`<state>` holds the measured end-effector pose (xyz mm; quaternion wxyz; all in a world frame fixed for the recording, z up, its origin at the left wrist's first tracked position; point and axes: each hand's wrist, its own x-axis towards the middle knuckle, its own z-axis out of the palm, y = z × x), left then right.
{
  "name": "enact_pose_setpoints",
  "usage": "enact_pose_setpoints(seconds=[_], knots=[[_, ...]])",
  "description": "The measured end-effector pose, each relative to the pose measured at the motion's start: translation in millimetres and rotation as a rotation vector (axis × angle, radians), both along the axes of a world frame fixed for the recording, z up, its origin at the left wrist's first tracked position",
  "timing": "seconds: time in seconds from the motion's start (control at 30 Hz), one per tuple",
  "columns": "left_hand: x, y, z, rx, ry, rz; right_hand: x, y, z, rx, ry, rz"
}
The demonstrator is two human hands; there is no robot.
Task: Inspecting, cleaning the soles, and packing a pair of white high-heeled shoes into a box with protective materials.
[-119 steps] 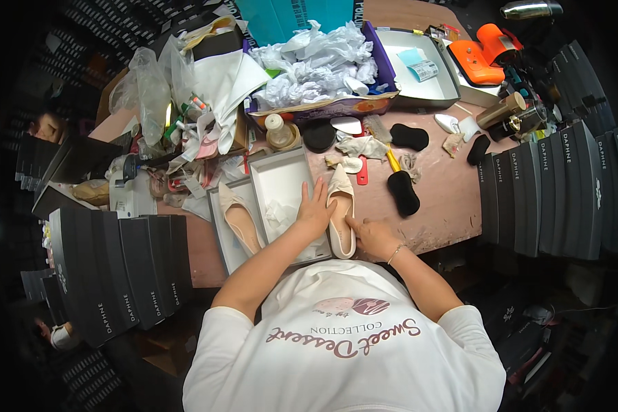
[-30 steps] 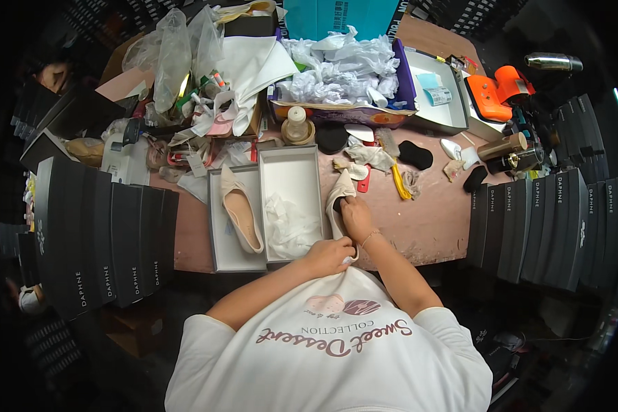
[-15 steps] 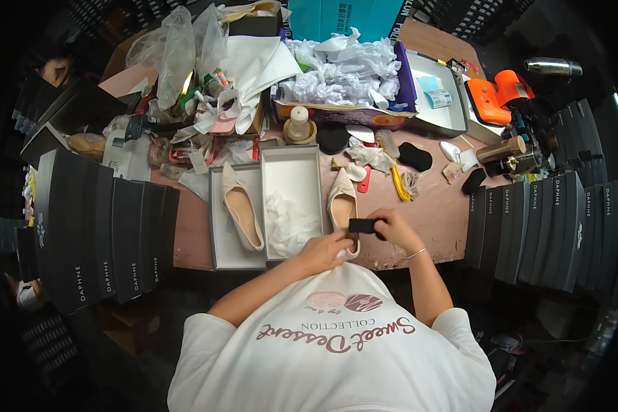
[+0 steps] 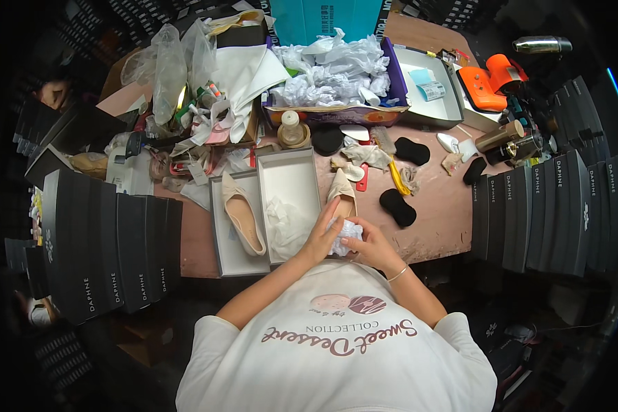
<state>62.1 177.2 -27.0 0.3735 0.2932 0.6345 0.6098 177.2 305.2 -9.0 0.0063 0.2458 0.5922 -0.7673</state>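
A crumpled wad of white tissue paper (image 4: 345, 237) sits between my two hands, over the heel end of a beige pointed shoe (image 4: 341, 187). My left hand (image 4: 321, 235) grips the wad from the left, its fingers reaching along the shoe's side. From the right, my right hand (image 4: 374, 248) closes on the same wad with thumb and fingers. The shoe's toe points away from me, and its heel is hidden. The matching shoe (image 4: 241, 214) lies in the left part of an open grey-white shoe box (image 4: 290, 170). A black waisted sponge (image 4: 397, 208) rests on the table right of my hands.
A purple carton (image 4: 395, 72) heaped with crumpled tissue stands at the back. Dark shoe boxes stack up at the left (image 4: 103, 240) and right (image 4: 532, 220). Brushes, cloths and more black sponges (image 4: 412, 151) lie beyond the shoe. An orange tape dispenser (image 4: 483, 89) is at back right.
The black sponge has left my right hand and now lies on the table. White tissue paper has come into my hands above the shoe. The view has shifted slightly.
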Motion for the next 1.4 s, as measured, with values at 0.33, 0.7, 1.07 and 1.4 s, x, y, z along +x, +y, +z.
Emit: enact_pose_setpoints(seconds=[0.33,0.7,1.07,1.4], knots=[[23.1,-5.3,-8.6,-0.118,0.739,-0.588,-62.9,32.7,-98.2,1.522,-0.115,0.557],[27.4,-4.2,-22.0,-0.075,0.726,-0.457,-55.2,46.2,-84.5,1.453,-0.015,0.713],[15.8,3.1,-18.3,-0.116,0.747,-0.648,-82.9,48.7,-111.4,1.619,-0.136,0.315],[8.4,3.3,-28.8,-0.041,0.613,-0.533,-104.6,68.0,-60.0,1.263,-0.286,0.643]])
